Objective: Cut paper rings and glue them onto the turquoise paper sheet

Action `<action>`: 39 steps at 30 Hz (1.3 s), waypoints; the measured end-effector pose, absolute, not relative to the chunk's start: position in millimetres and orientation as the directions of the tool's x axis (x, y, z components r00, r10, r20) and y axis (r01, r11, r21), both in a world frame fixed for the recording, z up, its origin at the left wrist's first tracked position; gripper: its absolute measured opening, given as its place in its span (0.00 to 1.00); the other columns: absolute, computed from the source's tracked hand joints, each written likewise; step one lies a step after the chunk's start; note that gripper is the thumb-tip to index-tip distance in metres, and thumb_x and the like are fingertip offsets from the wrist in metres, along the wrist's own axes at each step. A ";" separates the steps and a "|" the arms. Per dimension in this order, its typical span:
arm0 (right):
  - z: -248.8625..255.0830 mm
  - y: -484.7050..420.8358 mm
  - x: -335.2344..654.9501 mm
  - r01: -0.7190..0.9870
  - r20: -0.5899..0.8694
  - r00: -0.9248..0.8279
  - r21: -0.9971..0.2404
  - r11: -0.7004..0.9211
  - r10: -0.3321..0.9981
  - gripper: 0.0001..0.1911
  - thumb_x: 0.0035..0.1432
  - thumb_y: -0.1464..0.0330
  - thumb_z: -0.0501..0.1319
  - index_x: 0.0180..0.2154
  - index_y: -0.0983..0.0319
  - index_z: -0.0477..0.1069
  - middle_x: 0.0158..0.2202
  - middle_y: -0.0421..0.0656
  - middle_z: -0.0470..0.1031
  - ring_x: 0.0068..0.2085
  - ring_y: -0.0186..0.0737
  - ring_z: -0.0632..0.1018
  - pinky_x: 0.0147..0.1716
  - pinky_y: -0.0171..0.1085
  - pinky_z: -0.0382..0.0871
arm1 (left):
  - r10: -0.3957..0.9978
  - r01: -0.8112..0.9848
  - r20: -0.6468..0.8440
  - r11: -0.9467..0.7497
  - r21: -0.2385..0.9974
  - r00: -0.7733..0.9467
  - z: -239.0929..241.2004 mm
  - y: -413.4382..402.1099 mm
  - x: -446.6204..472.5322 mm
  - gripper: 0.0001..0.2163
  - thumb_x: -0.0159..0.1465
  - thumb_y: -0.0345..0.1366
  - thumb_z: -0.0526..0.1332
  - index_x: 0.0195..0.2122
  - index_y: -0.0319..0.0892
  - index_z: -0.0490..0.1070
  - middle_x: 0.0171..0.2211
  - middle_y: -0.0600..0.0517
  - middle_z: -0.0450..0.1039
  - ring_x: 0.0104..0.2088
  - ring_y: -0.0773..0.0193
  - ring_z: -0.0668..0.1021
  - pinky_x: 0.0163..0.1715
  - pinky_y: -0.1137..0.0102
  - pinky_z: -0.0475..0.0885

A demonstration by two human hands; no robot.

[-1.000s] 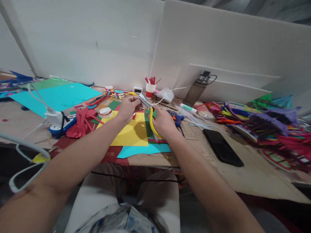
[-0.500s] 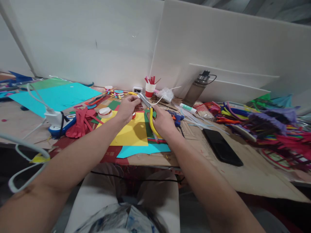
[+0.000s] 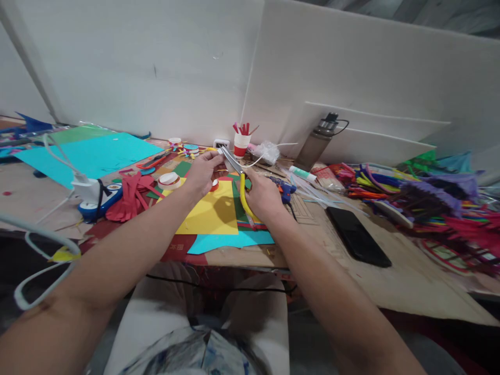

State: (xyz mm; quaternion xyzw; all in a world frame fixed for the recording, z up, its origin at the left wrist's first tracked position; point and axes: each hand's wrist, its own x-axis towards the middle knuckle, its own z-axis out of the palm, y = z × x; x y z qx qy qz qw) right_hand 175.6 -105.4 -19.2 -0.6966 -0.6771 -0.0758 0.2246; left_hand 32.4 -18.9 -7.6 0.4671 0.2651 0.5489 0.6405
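My right hand (image 3: pixel 264 197) is closed round the yellow handles of a pair of scissors (image 3: pixel 239 177), whose silver blades point up and left. My left hand (image 3: pixel 203 171) pinches something small at the blade tips; I cannot make out what it is. Both hands hover over a yellow paper sheet (image 3: pixel 209 213) that lies on a stack of green, red and cyan sheets (image 3: pixel 230 240). A small red-and-white roll lies just under the left hand.
A black phone (image 3: pixel 357 237) lies to the right. Behind it are a blue glue gun (image 3: pixel 284 188), a grey bottle (image 3: pixel 318 141), a cup of red sticks (image 3: pixel 241 140) and a heap of pipe cleaners (image 3: pixel 422 198). At left are red paper scraps (image 3: pixel 130 195), a tape roll (image 3: pixel 169 180) and a cyan sheet (image 3: pixel 86 153).
My left hand has shifted slightly up and left along the scissor blades. The right hand and scissors have hardly moved.
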 end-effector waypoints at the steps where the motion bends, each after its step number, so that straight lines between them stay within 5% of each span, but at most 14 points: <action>1: -20.2 -105.3 175.8 0.979 0.422 0.068 -0.205 0.023 0.904 0.22 0.66 0.58 0.52 0.57 0.57 0.67 0.47 0.52 0.77 0.43 0.52 0.77 0.40 0.43 0.67 | 0.953 -0.444 0.171 -0.044 0.895 0.251 -7.1 -21.0 33.3 0.07 0.56 0.30 0.66 0.28 0.39 0.67 0.24 0.54 0.74 0.24 0.70 0.77 0.27 0.74 0.72; 30: -16.8 -104.3 174.1 0.971 0.321 0.133 -0.232 -0.058 0.938 0.22 0.65 0.56 0.50 0.52 0.58 0.72 0.36 0.49 0.78 0.36 0.49 0.76 0.34 0.39 0.63 | 0.944 -0.295 0.175 -0.090 0.951 0.278 -5.8 -23.0 32.3 0.09 0.58 0.31 0.65 0.25 0.39 0.65 0.25 0.53 0.72 0.25 0.70 0.75 0.25 0.75 0.72; 39: -19.3 -98.6 179.6 0.925 0.359 0.136 -0.380 0.012 0.923 0.18 0.62 0.59 0.55 0.46 0.60 0.75 0.33 0.48 0.77 0.35 0.46 0.75 0.34 0.38 0.64 | 0.955 -0.300 0.159 -0.080 0.951 0.250 -7.3 -19.6 32.2 0.08 0.56 0.30 0.64 0.26 0.40 0.63 0.25 0.53 0.73 0.24 0.69 0.76 0.23 0.74 0.71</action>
